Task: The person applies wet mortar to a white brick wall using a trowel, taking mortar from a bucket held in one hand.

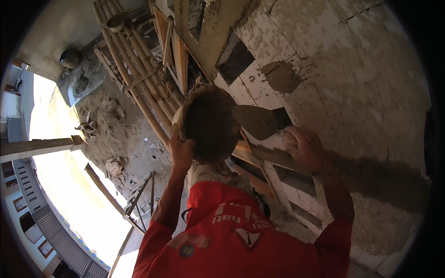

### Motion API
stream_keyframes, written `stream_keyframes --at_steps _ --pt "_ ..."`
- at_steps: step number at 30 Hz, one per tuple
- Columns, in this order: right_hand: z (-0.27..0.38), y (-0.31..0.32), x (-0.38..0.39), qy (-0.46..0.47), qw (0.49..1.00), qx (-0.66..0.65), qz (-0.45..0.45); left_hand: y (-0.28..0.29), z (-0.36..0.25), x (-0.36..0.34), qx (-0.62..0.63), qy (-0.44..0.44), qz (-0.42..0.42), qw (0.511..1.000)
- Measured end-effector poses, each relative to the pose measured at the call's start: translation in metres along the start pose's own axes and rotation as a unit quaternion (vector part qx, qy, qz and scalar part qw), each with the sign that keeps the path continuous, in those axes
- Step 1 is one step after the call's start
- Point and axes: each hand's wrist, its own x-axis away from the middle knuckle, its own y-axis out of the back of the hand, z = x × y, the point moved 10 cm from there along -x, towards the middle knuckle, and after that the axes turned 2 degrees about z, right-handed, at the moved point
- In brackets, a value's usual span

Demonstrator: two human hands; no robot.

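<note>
My left hand (pixel 181 150) grips the near left rim of a round, dark bowl (pixel 208 123), whose interior looks coated with dull residue. My right hand (pixel 302 146) is closed on the handle of a trowel (pixel 255 120); its wide, grey-brown blade reaches left to the bowl's right rim, tip at or over the edge. Behind them is a pale block wall (pixel 361 102) with smeared mortar, a wet mortar patch (pixel 282 75) above the trowel and several dark square openings (pixel 296 180). Whether mortar lies on the blade is hard to tell.
A bamboo scaffold (pixel 139 78) with a second bowl (pixel 117 22) on it stands at upper left beside wooden frames (pixel 181 62). Below lie sandy ground with rubble (pixel 113 164) and a dark round container (pixel 70 59). A post (pixel 41 146) and metal frame (pixel 139 199) stand at left.
</note>
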Motion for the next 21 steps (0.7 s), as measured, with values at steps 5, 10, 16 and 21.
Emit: stream_keyframes --at_steps 5,10,16,21 --pt "0.02 -0.078 -0.041 0.033 0.982 0.188 0.009 -0.037 -0.027 -0.002 -0.026 -0.043 0.04 0.998" --pt "0.013 -0.154 -0.042 0.053 0.992 0.061 0.097 -0.065 -0.044 -0.001 -0.062 -0.081 0.078 0.992" --pt "0.033 -0.11 -0.032 0.02 0.989 -0.138 0.04 -0.057 -0.049 -0.004 -0.008 -0.019 0.083 0.996" --pt "0.049 -0.038 -0.029 0.043 0.987 -0.157 0.009 -0.031 -0.048 -0.006 0.021 -0.022 0.055 0.998"
